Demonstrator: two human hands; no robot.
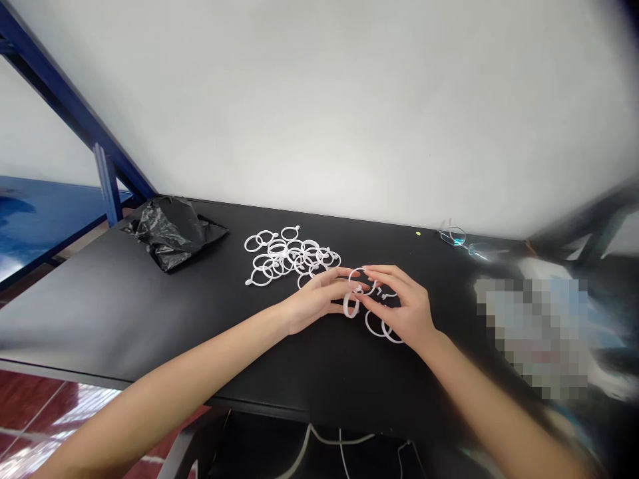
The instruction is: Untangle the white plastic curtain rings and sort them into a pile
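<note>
My left hand [315, 298] and my right hand [407, 303] meet above the black table [239, 346]. Between their fingertips is a white plastic curtain ring [351, 273], pinched from both sides. A second white ring [346, 313] hangs edge-on at the left fingers; the exact grip there is partly hidden. Beyond my left hand lies a loose pile of several white curtain rings [286, 256], overlapping, some with small knobs or eyelets. More white rings [367, 326] lie under and beside my right hand, partly covered by it.
A crumpled black plastic bag [172, 229] lies at the table's back left. Eyeglasses [455, 239] rest near the wall at right. Pale, blurred packaging [536, 339] covers the right end. Blue metal framing [74, 100] rises at left. Cables [302, 449] hang below the front edge.
</note>
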